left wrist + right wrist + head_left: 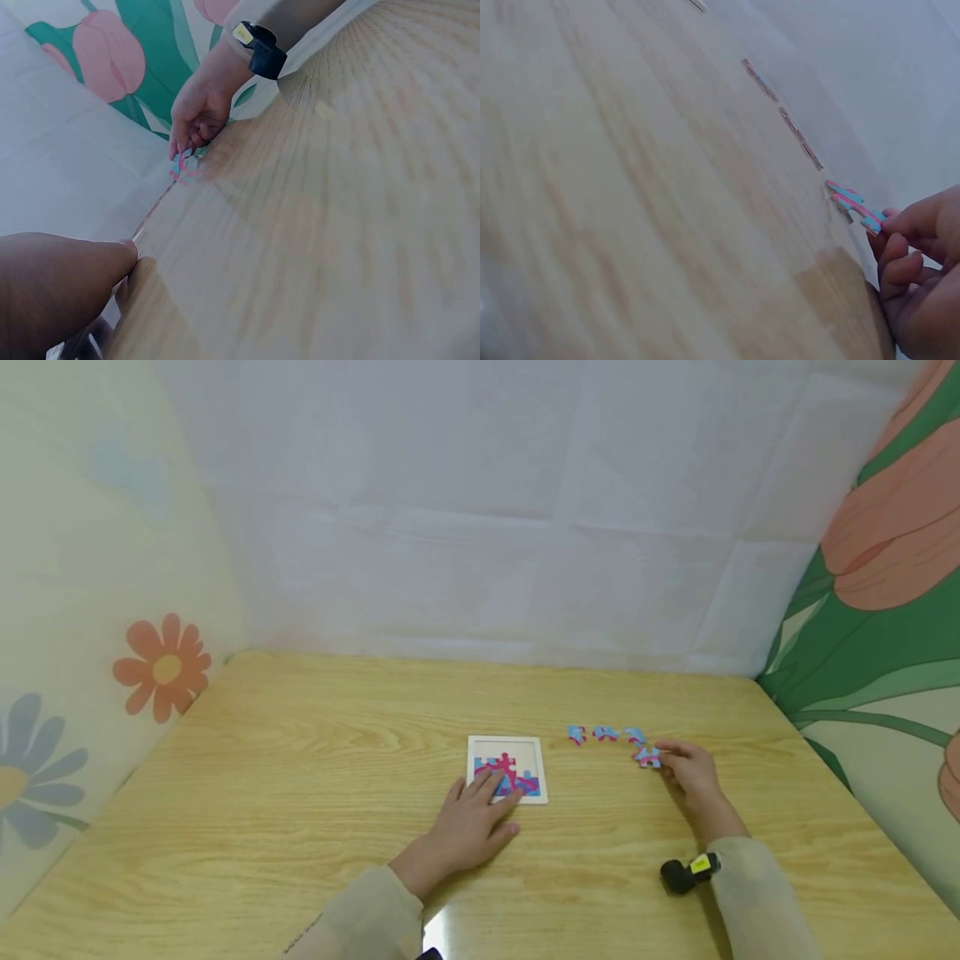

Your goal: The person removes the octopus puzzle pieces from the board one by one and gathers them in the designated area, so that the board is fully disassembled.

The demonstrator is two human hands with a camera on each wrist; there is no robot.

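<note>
My left hand (467, 831) lies palm down, its extended fingers resting on the lower part of a white square puzzle tray (544, 781). Joined pink, blue and purple pieces (505, 766) fill the tray's lower part, some hidden under the fingers; its upper part shows a pale base. To the right, my right hand (696, 778) pinches a blue-and-pink jigsaw piece (647, 757) between thumb and fingers. In the right wrist view this piece (864, 214) is tilted, its edge raised off the table.
Three loose jigsaw pieces lie in a row between tray and right hand: a left one (576, 734), a middle one (604, 733) and a right one (633, 735), close to the pinched piece. A white cloth (480, 568) hangs behind the wooden table (337, 760). Flower-printed panels flank it.
</note>
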